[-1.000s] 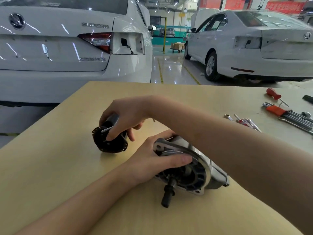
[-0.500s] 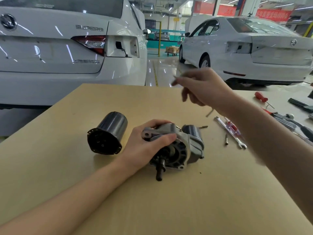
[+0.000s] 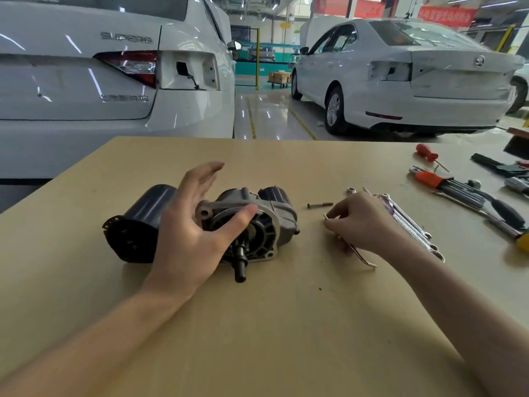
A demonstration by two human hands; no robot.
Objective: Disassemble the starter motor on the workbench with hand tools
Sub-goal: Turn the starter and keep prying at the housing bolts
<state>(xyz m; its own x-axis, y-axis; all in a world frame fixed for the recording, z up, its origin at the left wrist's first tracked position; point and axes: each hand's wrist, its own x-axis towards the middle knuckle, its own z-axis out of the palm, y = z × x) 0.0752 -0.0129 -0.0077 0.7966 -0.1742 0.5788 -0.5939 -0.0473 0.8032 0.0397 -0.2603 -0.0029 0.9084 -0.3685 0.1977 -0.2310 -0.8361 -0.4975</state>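
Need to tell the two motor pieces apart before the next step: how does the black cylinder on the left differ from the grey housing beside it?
The black cylinder is dark, smooth and round; the grey housing is cast metal with ribs and a mounting ear. The grey housing has a shaft sticking out toward the camera; the black cylinder's near end shows none. The left hand's thumb touches the grey housing's face; whether that hand touches the black cylinder is hidden. Both lie on their sides on the workbench.

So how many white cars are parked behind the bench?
2: one car close behind the bench's far left edge, another car farther back on the right. The frame's right edge may hide more.
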